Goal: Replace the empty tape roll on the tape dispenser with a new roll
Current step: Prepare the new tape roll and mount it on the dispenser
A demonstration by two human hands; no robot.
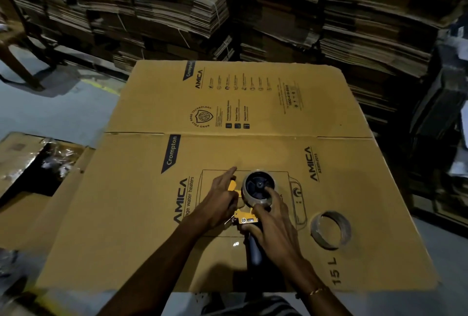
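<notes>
A yellow tape dispenser (244, 215) with a dark handle lies on a flattened cardboard box (253, 113). A roll of tape (258, 185) sits on its black hub. My right hand (272, 224) curls over the roll's near edge and the dispenser frame, one finger reaching into the hub. My left hand (220, 199) holds the dispenser's left side, its index finger stretched out straight. An empty tape core (330, 229) lies on the cardboard to the right, apart from both hands.
Tall stacks of flattened cartons (278, 11) fill the background. An open box with crumpled plastic (45, 161) sits on the floor at left. A wooden chair leg (17, 62) stands far left.
</notes>
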